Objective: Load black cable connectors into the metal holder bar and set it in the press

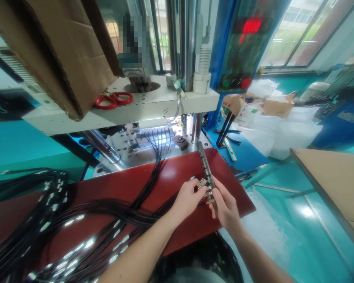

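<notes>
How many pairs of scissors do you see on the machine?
1: red-handled scissors lying on the white machine ledge, left of the column, beside the cardboard. More may be hidden behind the cardboard.

Daylight pours through barred windows (306,27) onto a teal floor (283,220) and red worktable (106,188).

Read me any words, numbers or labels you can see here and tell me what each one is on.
"0000", roughly, in red digits: display on the blue control panel; too blurred to be sure.
Print on the cardboard boxes beside the machine: too small to read.
Nothing readable on the metal strip in the hands.
</notes>
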Available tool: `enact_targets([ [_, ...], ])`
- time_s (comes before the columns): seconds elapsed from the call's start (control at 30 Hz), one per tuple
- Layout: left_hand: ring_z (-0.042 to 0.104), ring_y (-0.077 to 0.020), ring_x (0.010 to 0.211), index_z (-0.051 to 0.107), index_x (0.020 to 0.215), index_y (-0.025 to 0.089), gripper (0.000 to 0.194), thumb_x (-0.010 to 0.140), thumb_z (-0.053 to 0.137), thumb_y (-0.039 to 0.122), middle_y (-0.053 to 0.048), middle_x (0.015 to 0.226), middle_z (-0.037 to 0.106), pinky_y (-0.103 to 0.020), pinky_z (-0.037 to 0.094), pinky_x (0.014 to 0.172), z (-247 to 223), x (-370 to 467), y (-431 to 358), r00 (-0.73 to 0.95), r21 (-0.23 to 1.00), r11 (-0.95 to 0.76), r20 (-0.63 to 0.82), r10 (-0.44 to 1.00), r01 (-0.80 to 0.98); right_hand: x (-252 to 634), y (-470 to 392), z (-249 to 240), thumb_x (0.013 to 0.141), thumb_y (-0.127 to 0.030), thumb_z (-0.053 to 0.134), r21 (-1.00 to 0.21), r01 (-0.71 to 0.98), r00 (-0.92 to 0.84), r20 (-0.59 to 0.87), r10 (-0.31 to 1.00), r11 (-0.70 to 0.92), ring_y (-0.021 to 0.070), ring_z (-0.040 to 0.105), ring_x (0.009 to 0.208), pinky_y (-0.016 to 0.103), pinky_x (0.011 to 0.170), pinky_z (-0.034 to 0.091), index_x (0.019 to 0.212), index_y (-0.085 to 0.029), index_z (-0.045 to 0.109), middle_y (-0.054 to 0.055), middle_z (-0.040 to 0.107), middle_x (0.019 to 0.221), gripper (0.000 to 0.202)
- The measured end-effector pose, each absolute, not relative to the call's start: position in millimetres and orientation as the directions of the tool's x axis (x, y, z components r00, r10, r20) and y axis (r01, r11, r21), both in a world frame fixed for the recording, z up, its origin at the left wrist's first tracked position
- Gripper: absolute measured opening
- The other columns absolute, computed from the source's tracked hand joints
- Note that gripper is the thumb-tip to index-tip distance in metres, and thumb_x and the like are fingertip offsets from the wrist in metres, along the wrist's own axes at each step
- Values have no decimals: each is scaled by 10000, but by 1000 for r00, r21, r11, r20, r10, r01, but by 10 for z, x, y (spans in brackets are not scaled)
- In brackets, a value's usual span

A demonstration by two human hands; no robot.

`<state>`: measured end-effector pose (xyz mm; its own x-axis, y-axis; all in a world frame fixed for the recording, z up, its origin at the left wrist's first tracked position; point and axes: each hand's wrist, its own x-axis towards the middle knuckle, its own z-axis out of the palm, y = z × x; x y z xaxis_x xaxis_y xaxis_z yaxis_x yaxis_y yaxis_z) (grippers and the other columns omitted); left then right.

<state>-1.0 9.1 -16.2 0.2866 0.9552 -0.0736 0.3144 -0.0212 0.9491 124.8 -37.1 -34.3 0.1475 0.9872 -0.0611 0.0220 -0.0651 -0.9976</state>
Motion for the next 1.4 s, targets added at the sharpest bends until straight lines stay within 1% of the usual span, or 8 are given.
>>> enact_targets([
  [0.17, 429, -99, 562, 461, 585, 158, 212, 718, 519, 312, 31, 574, 492, -223, 350, 588, -156, -10, 100, 265, 965, 4, -75, 961, 261, 1274, -365, -340, 855, -422, 430, -997, 4, 109, -78, 991, -79, 61, 412, 332, 167, 311, 355, 1292, -208, 420, -49, 517, 508, 487],
  [0.3, 446, -95, 551, 435, 566, 160, 222, 705, 536, 300, 35, 560, 491, -216, 355, 574, -169, 1, 95, 265, 986, 68, -107, 958, 150, 1261, -361, -360, 865, -421, 411, -993, 97, 104, -56, 993, -66, 57, 406, 340, 167, 322, 366, 1303, -219, 409, -52, 507, 511, 482],
  [0.43, 442, -91, 560, 459, 577, 153, 221, 714, 542, 305, 35, 572, 495, -217, 354, 583, -169, -8, 86, 240, 989, 24, -60, 969, 149, 1251, -356, -365, 875, -422, 391, -983, 174, 90, -44, 995, -59, 61, 409, 347, 172, 334, 372, 1311, -238, 398, -61, 483, 505, 473],
  [0.5, 435, -88, 541, 487, 583, 145, 241, 719, 546, 335, 29, 562, 496, -215, 342, 556, -152, -33, 94, 271, 990, 71, -102, 957, 120, 1261, -356, -363, 871, -424, 401, -989, 135, 80, -57, 995, -68, 64, 412, 349, 175, 333, 368, 1306, -227, 403, -56, 497, 516, 478],
  [0.63, 401, -70, 474, 566, 648, 118, 320, 718, 550, 429, 11, 556, 504, -207, 290, 473, -128, -113, 149, 429, 944, 328, -288, 856, -20, 1286, -362, -359, 859, -420, 432, -998, 1, 99, -68, 993, -68, 67, 410, 354, 178, 329, 357, 1299, -199, 408, -47, 523, 526, 493],
  [0.8, 411, -56, 489, 596, 760, 104, 355, 712, 560, 453, 0, 641, 509, -183, 299, 428, -159, -166, 226, 393, 900, 386, -286, 874, -202, 1288, -363, -354, 857, -420, 439, -997, -35, 108, -66, 992, -62, 71, 397, 341, 186, 319, 343, 1300, -181, 404, -52, 512, 497, 505],
  [0.93, 348, -51, 394, 529, 886, 128, 379, 767, 477, 485, 23, 562, 500, -175, 213, 351, -168, -161, 222, 371, 912, 357, -266, 890, -203, 1285, -370, -352, 849, -425, 448, -997, -36, 118, -73, 990, -69, 69, 401, 336, 181, 315, 343, 1292, -184, 414, -53, 520, 496, 506],
  [1.4, 346, -34, 403, 509, 747, 140, 311, 730, 549, 448, 50, 534, 446, -169, 237, 400, -129, -180, 243, 406, 907, 390, -300, 863, -159, 1286, -373, -369, 852, -418, 454, -997, -48, 115, -61, 991, -56, 67, 395, 328, 181, 317, 342, 1282, -186, 423, -58, 507, 478, 490],
])
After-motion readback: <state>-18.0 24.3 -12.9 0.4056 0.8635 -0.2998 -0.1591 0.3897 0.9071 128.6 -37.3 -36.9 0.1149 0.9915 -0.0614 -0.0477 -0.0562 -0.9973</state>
